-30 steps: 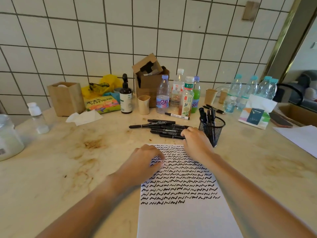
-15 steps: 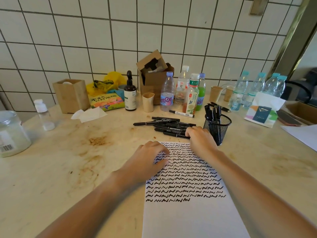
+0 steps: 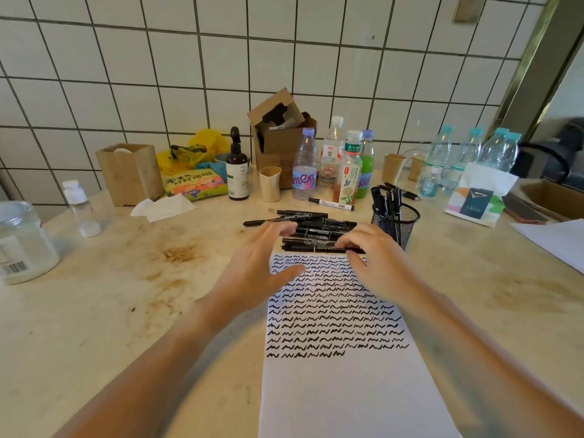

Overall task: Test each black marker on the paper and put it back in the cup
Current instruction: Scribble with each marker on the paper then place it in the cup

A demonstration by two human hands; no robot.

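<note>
A white sheet of paper (image 3: 341,390) lies in front of me, its upper half filled with rows of black squiggles. Just beyond its top edge lies a pile of several black markers (image 3: 316,224). To their right a black mesh cup (image 3: 396,222) holds several more markers upright. My right hand (image 3: 376,257) curls its fingers and thumb round the nearest black marker (image 3: 309,248) at the paper's top edge. My left hand (image 3: 259,267) hovers with straight, spread fingers over the left end of the pile and holds nothing.
Behind the markers stand several drink bottles (image 3: 305,165), a cardboard box (image 3: 281,143), paper cups (image 3: 270,184) and a white-barrelled marker (image 3: 331,203). A wooden box (image 3: 129,175) and a glass jar (image 3: 22,241) are at the left, a tissue pack (image 3: 477,200) at the right.
My left hand has lifted off the paper and moved forward to the markers with its fingers opened. My right hand has closed on the nearest marker.
</note>
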